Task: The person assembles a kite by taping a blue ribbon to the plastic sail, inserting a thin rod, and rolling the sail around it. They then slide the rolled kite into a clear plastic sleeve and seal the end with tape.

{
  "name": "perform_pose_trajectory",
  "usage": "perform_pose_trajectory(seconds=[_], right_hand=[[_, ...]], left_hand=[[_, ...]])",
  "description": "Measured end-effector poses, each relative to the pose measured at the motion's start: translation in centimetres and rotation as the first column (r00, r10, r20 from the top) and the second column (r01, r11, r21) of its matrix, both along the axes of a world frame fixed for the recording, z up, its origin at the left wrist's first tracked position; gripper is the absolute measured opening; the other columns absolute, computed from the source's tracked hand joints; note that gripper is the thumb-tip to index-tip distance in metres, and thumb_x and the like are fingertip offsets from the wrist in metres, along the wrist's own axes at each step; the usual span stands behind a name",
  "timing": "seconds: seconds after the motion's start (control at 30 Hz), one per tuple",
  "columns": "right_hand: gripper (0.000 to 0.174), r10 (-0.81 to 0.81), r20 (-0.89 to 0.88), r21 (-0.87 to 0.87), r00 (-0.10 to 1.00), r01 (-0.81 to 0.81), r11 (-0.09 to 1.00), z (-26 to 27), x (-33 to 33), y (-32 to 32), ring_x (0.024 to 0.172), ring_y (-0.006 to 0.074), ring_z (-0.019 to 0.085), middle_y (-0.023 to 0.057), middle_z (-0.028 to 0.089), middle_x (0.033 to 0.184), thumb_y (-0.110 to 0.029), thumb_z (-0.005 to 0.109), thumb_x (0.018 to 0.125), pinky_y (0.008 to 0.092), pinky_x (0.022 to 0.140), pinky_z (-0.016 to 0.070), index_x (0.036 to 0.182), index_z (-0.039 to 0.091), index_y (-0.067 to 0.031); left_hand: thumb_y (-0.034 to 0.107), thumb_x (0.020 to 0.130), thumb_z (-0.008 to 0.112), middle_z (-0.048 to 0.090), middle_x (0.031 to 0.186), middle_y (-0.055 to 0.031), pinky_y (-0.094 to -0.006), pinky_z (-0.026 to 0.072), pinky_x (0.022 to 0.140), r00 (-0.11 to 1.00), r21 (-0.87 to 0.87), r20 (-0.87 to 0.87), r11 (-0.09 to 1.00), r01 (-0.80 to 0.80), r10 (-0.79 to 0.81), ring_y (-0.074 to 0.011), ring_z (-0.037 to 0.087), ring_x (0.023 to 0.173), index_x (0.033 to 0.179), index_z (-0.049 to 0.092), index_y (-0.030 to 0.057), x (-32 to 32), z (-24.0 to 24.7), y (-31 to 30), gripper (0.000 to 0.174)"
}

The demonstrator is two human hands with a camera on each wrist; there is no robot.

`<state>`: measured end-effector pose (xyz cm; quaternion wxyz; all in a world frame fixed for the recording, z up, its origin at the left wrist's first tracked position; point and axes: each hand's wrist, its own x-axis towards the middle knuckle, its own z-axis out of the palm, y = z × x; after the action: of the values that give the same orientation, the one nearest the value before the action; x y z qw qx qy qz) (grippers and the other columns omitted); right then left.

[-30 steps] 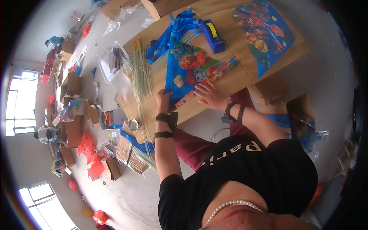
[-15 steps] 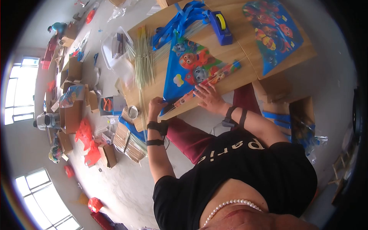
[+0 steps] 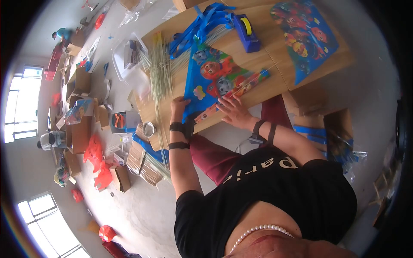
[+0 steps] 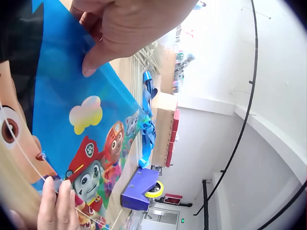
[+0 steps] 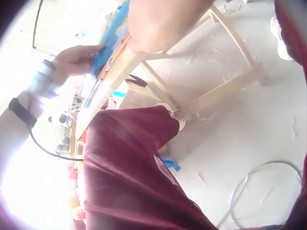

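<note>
A blue kite sheet (image 3: 200,92) printed with cartoon dogs lies on the wooden table in front of the person. At its left edge the left hand (image 3: 178,106) pinches the film; in the left wrist view the thumb (image 4: 93,62) is on top and the other fingers are curled at the edge. The right hand (image 3: 234,112) rests on the near edge with its fingers fairly straight. Under those fingers, in the left wrist view, a thin white rod (image 4: 29,160) runs along the near edge. The right wrist view mostly shows the leg and floor.
Beyond the kite sheet lie blue ribbons (image 3: 206,19) and a blue tape dispenser (image 3: 247,34). Thin pale rods (image 3: 160,71) are bundled at left, beside a clear plastic bin (image 3: 122,64). Another printed sheet (image 3: 316,51) lies at right. A roll of tape (image 3: 148,129) sits near the table's left end.
The left hand moved toward the body, then back up the left edge, still pinching the sheet. The dark corner visible half a second ago is covered by blue film. The right hand stayed in place.
</note>
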<state>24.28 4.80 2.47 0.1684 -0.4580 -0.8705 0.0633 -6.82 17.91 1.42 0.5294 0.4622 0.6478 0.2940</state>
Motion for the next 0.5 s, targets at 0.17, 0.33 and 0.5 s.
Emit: perform_pose_trajectory(seconds=[0.17,0.33,0.5], right_hand=[[0.07,-0.004,-0.027,0.009,1.0,0.004,1.0,-0.5,-0.3,-0.3,0.149,0.0296,0.032,0.0121,0.034,0.164,-0.042,0.066,0.095,0.0582,0.124,0.0175,0.154,0.044,-0.0136],[0.068,-0.024,0.05,-0.013,0.998,0.025,1.0,-0.4,-0.2,-0.4,0.152,0.0281,0.026,0.0112,0.034,0.164,-0.046,0.061,0.097,0.0587,0.124,0.0142,0.155,0.044,-0.015],[0.069,-0.041,0.061,-0.04,0.997,0.044,0.998,-0.3,-0.5,-0.5,0.152,0.0282,0.026,0.0113,0.033,0.164,-0.046,0.063,0.096,0.0587,0.124,0.0148,0.155,0.044,-0.0149]], left_hand=[[0.008,0.076,0.082,0.076,0.083,-0.0114,-0.0346,0.0534,0.07,0.958,0.145,-0.245,0.983,-0.112,0.146,-0.0202,0.069,0.074,0.105,0.078,0.0013,1.0,-0.3,-0.9,0.03],[0.007,0.079,0.079,0.068,0.085,-0.0131,-0.0402,0.0518,0.074,0.829,0.536,-0.397,0.833,-0.139,0.394,-0.0292,0.065,0.08,0.096,0.075,0.0042,6.0,2.0,-4.7,0.018],[0.008,0.086,0.074,0.063,0.094,-0.0116,-0.0438,0.0499,0.082,0.729,0.771,-0.505,0.621,0.14,0.462,-0.0326,0.06,0.093,0.096,0.071,0.0067,8.2,2.5,-7.1,0.011]])
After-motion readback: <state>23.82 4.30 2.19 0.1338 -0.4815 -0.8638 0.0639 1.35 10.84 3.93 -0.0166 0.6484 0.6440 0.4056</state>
